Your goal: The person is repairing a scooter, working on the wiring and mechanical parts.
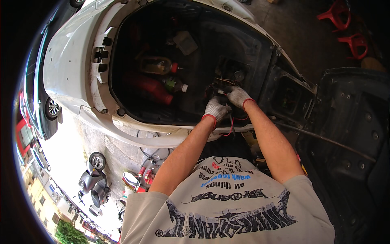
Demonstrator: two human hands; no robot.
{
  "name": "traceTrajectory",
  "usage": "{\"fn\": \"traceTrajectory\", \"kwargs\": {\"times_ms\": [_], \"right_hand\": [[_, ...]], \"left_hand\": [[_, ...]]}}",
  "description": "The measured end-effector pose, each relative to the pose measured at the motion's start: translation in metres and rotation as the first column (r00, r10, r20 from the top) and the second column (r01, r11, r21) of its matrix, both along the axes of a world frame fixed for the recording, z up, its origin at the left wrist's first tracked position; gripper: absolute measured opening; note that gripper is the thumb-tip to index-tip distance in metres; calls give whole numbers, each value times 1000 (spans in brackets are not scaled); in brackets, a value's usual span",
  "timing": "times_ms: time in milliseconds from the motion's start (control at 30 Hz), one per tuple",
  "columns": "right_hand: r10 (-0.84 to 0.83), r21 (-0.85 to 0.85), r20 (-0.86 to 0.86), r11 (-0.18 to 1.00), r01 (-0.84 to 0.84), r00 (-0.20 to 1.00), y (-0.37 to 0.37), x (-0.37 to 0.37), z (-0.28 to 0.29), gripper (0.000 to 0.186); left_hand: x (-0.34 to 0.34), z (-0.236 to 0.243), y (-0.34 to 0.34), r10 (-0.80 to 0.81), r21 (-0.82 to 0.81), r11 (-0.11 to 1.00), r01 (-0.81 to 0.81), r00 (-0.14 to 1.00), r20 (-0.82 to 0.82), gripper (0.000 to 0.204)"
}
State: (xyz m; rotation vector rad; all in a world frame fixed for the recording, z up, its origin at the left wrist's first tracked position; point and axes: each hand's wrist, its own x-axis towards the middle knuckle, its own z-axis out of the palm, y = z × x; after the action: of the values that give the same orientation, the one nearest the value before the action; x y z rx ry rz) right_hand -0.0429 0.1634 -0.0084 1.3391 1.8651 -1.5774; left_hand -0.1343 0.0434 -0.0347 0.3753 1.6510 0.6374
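Just ahead, thin wires (224, 80) run sideways, nearer my right hand (239, 96) than left hand (217, 109). Either grip closed? I can't tell.

Glossy white curved scooter panel (67, 61) left, matt black plastic storage well (243, 40), rough grey-white knit gloves (215, 109), thin red plastic-coated wire (233, 127)
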Motion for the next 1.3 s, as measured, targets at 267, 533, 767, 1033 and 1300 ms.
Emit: {"fn": "traceTrajectory", "kwargs": {"times_ms": [267, 533, 767, 1033, 1300], "right_hand": [[68, 53, -24, 996, -66, 997, 2, 6, -19, 37], [65, 38, -22, 997, -64, 998, 1, 3, -22, 40], [86, 63, -19, 994, -84, 996, 0, 1, -16, 41], [75, 31, 13, 997, -75, 997, 1, 2, -13, 39], [14, 160, -14, 987, -12, 1000, -5, 21, -15, 37]], "left_hand": [[0, 26, 13, -13, -32, 999, 14, 1000, 24, 40], [2, 0, 3, -20, -12, 1000, 20, 1000, 5, 47], [0, 0, 2, -18, -35, 999, 18, 1000, 14, 47], [1, 12, 8, -32, 6, 999, 32, 999, -8, 39], [-1, 12, 7, -127, 95, 986, 136, 987, -94, 39]]}}
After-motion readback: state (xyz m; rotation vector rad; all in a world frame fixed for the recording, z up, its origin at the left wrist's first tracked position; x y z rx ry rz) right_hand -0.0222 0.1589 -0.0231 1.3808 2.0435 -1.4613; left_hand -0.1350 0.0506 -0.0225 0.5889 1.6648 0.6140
